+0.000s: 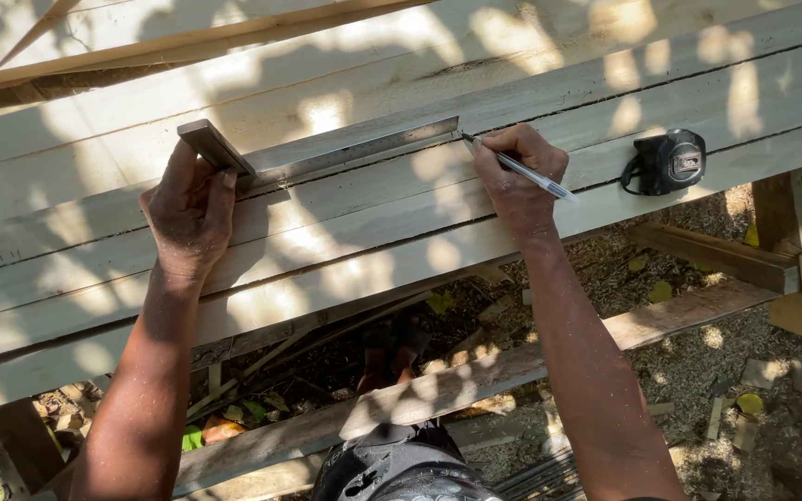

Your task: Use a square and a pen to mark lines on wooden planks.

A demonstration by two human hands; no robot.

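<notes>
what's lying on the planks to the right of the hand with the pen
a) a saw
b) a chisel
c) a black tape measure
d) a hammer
c: a black tape measure lies on the planks, just beyond the right hand that holds the pen.

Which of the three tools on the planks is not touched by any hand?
The black tape measure, lying alone at the right. The left hand holds the square, and the right hand holds the pen.

black tape measure (pixel 668 161), sawdust-strewn ground (pixel 698 362)
</notes>
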